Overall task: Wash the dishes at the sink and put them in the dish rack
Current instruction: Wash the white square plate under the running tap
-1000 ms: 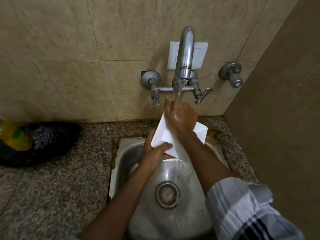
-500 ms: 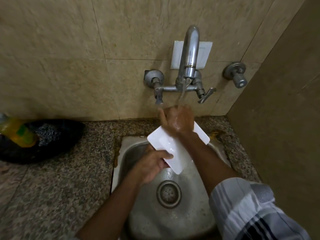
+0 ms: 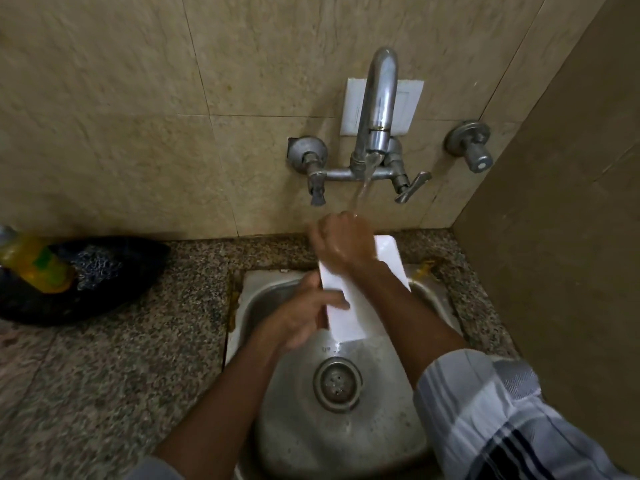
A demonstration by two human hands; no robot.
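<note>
A white flat rectangular plate (image 3: 349,306) is held tilted over the round steel sink (image 3: 346,427). The left hand (image 3: 304,318) grips its near left edge with curled fingers. The right hand (image 3: 343,242) presses on the plate's far end, fingers bent, under water running from the shiny metal tap (image 3: 379,102). A yellow bottle (image 3: 33,263) lies on the speckled stone counter (image 3: 114,358), far left.

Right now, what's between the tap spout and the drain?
In the head view, the running water from the tap spout lands on the right hand, which rests on the white dish held by the left hand; bare sink above the drain.
</note>
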